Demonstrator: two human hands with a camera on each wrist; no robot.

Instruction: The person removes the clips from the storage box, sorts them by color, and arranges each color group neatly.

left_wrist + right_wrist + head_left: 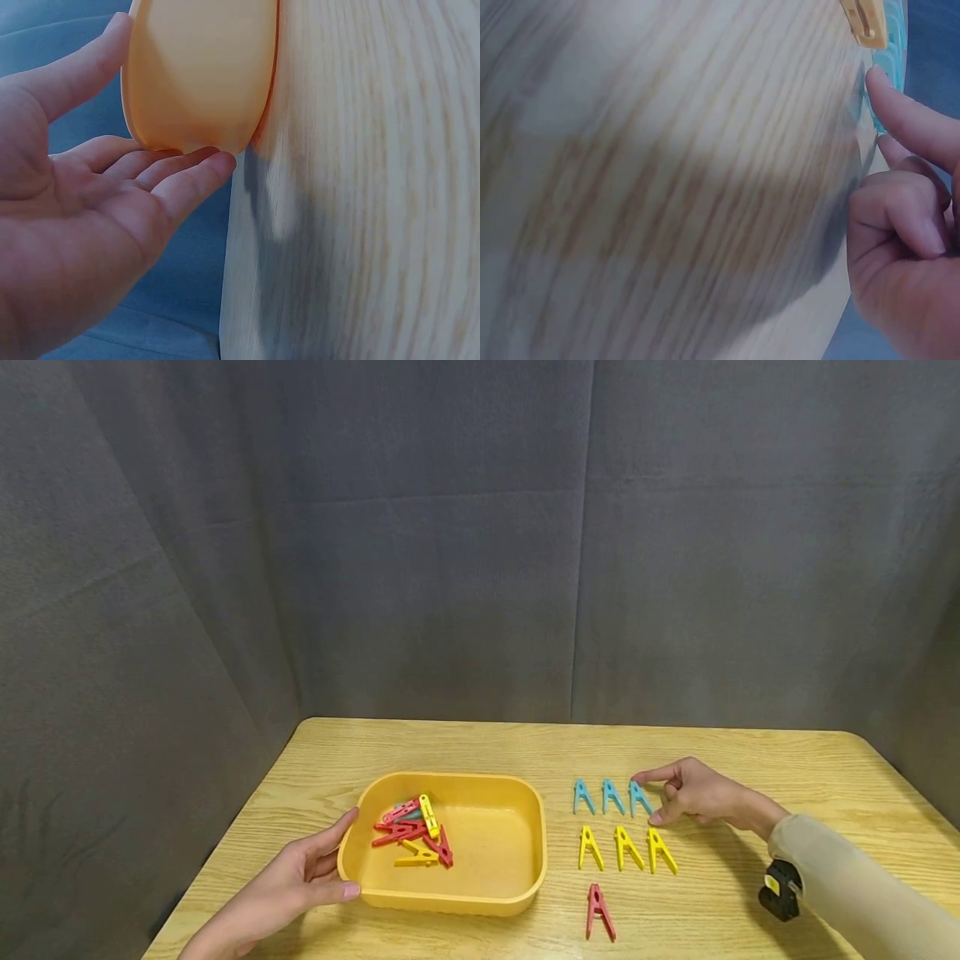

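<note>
A blue clothespin (pixel 640 797) lies flat, rightmost of three, right of a yellow tray (pixel 525 868) holding mixed pegs.

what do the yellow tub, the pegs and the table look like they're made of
The yellow tub: likely moulded plastic, with smooth matte walls and rounded corners. The clothes pegs, such as the red one lying alone: probably plastic too, in flat bright colours. The table: light wood or wood-look laminate, with visible grain lines; which one is unclear.
</note>
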